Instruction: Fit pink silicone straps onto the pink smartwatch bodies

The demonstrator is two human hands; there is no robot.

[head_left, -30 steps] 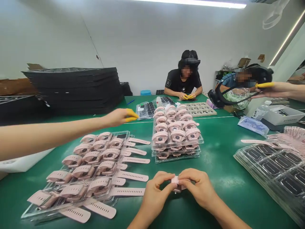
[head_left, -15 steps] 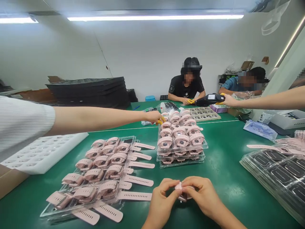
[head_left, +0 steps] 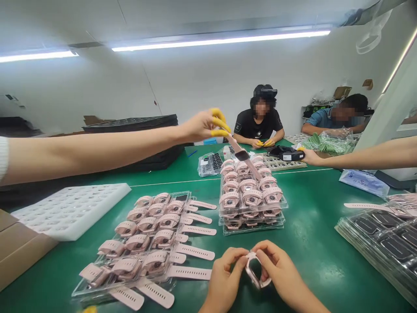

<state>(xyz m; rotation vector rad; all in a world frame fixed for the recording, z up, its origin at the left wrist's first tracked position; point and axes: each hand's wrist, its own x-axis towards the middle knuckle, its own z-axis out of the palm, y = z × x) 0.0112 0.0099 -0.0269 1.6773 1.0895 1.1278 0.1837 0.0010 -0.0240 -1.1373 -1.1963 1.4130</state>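
My left hand (head_left: 225,274) and my right hand (head_left: 278,271) are together at the lower middle of the head view. Their fingertips are pinched on the top of a pink smartwatch (head_left: 259,282), bent into a loop just above the green table. Fingers hide part of its strap. To the left of my hands lies a clear tray of pink watches (head_left: 146,226), with several straps (head_left: 195,251) hanging out toward me. Beyond my hands stands a stack of clear trays with pink watches (head_left: 250,198).
From the left, a co-worker's hand in yellow finger cots (head_left: 215,123) holds up a pink watch (head_left: 243,155). Another person's hand (head_left: 311,157) grips a black device (head_left: 285,153). Trays of black screens (head_left: 384,234) lie right; a white foam tray (head_left: 71,208) lies left.
The watch between my fingers has turned, so its loop now shows. The co-worker's hand at left has risen from the stack with a watch. The black device has come lower.
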